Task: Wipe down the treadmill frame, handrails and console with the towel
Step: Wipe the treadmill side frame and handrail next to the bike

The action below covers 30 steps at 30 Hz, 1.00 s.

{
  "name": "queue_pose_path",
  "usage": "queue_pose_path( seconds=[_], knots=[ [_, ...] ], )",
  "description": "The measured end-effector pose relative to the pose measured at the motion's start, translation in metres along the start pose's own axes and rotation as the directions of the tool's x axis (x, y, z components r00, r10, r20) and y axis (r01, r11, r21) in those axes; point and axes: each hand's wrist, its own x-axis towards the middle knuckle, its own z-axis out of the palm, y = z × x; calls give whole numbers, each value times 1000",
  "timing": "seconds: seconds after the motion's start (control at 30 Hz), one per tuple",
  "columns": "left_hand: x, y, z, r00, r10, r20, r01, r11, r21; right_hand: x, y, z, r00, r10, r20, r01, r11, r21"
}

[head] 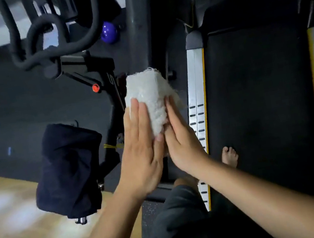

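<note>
**Desk:** Where is the towel sitting?

**Operator:** I'm seeing the white towel folding round the dark grey upright of the treadmill frame, partway up the post and just left of the silver side rail.

**Desk:** And the hands?

**Operator:** Both are lying flat, fingers straight. The left hand is pressing the towel against the post's left face, and the right hand is pressing it from the right. The thumbs are meeting at the towel's lower edge. Nothing is being pinched; the palms are squeezing the cloth between them and the post.

**Desk:** Anything else I'm missing?

**Operator:** A bare foot is resting on the black belt, near its left edge. An exercise bike is standing to the left of the upright, with a dark cloth hanging over its seat. A purple ball is showing behind the bike, just beside the post. A wooden floor is running along the lower left, blurred.
</note>
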Motion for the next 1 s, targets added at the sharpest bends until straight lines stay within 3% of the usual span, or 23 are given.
queue_pose_path(
  seconds=[0.1, 0.2, 0.37, 0.5, 0.67, 0.8, 0.9, 1.0],
  knots=[
    [-19, -7, 1, 999, -18, 42, 21, 997, -80, -22, 3, 6, 1000, 10, 9, -9, 991, -132],
    [7, -16, -5, 996, -68, 64, 84, 951, -296, 3, -17, -1, 998, -28, -62, 10, 963, -270],
    [64, -30, -16, 991, -117, 67, 134, 839, -528, 54, -56, -14, 960, -226, -164, 116, 857, -502],
    [31, -32, -9, 984, -142, 107, 178, 797, -577, 36, -55, -6, 926, -370, -74, 218, 684, -696],
    [11, -47, -5, 954, -175, 244, 297, 658, -692, 15, -46, -10, 898, -398, 188, 363, 426, -829],
    [61, -55, -5, 939, -171, 298, 343, 516, -785, 55, -68, -19, 893, -346, 288, 378, 228, -897],
    [78, -66, 6, 936, -162, 311, 351, 403, -846, 83, -86, -8, 928, -235, 289, 317, 89, -944],
    [76, -64, 4, 931, -162, 326, 364, 403, -840, 85, -95, 0, 956, -139, 259, 263, 8, -965]
  ],
)
